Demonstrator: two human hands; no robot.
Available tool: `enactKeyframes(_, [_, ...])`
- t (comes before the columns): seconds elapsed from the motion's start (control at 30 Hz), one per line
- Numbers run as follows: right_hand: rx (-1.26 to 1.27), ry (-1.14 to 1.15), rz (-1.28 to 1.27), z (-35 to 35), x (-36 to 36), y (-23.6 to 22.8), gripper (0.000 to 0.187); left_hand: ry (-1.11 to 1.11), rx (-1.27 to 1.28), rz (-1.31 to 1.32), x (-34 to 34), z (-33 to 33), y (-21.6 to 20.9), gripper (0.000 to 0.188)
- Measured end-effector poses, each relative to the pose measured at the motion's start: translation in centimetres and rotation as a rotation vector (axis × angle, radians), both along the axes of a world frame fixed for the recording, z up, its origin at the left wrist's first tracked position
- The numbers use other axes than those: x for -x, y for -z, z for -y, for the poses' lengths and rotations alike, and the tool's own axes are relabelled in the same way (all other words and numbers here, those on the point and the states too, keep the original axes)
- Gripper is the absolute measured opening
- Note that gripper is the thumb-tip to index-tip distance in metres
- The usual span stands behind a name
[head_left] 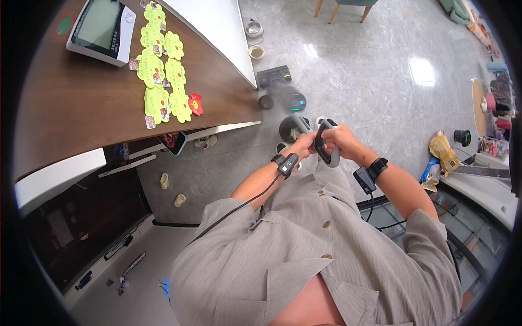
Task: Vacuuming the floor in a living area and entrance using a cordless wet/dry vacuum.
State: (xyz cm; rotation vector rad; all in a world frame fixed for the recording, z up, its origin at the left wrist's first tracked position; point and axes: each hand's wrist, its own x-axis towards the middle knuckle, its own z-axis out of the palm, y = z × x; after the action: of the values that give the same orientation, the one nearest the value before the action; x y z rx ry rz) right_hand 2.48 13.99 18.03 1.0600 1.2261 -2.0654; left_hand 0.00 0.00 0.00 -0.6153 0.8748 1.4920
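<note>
Grey marble floor [370, 70]; dark wood tabletop [81, 103] at left carrying yellow-green cards [160, 70] and a white scale [101, 30]. Left hand [305, 143] and right hand [341, 139] both closed around grey vacuum handle [328, 146], held before the chest. Vacuum body [283, 92] blurred; fingertips hidden.

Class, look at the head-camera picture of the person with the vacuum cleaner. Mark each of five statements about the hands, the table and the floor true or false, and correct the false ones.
1. Both hands grip the grey and black vacuum handle. True: left hand and right hand wrap it.
2. Yellow-green flower-shaped cards lie on the dark brown wooden table. True.
3. The vacuum head rests on the table. False: it is on the grey marble floor.
4. The wrists are bare. False: each carries a black strapped device.
5. A white-framed screen device lies on the floor. False: it is on the table.
</note>
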Motion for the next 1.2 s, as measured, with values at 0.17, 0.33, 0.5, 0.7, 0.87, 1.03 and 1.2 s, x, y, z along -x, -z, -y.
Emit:
enactKeyframes(0.17, [0.048, 0.019, 0.026, -0.7, -0.1, -0.3, 0.016, -0.004, -0.046, 0.005, -0.5, -0.1, 0.0, 0.025])
enactKeyframes(0.33, [0.005, 0.004, 0.0, -1.6, 1.4, 0.4, 0.018, 0.019, 0.046, -0.038, 1.8, -0.8, -4.8, 0.028])
enactKeyframes(0.5, [0.001, 0.026, 0.009, -0.5, 3.5, 1.7, 0.019, 0.015, 0.026, -0.039, 4.3, -0.1, -2.4, 0.029])
enactKeyframes(0.7, [-0.139, -0.051, -0.012, -0.4, 4.7, 2.8, 0.011, 0.023, -0.01, -0.056, 5.1, 1.0, -0.8, 0.03])
enactKeyframes(0.87, [-0.256, -0.118, 0.008, -4.8, 3.6, 3.9, 0.013, 0.098, -0.055, -0.049, 3.7, 5.8, -3.9, 0.032])
enactKeyframes(1.03, [-0.706, -0.391, -0.029, -9.3, -0.7, 4.6, 0.013, 0.102, 0.03, -0.102, 2.0, 12.9, -5.8, 0.03])
enactKeyframes(1.2, [-0.765, -0.387, -0.012, -9.0, -4.6, 1.1, 0.008, 0.019, 0.062, -0.118, 0.4, 18.7, -6.4, 0.029])
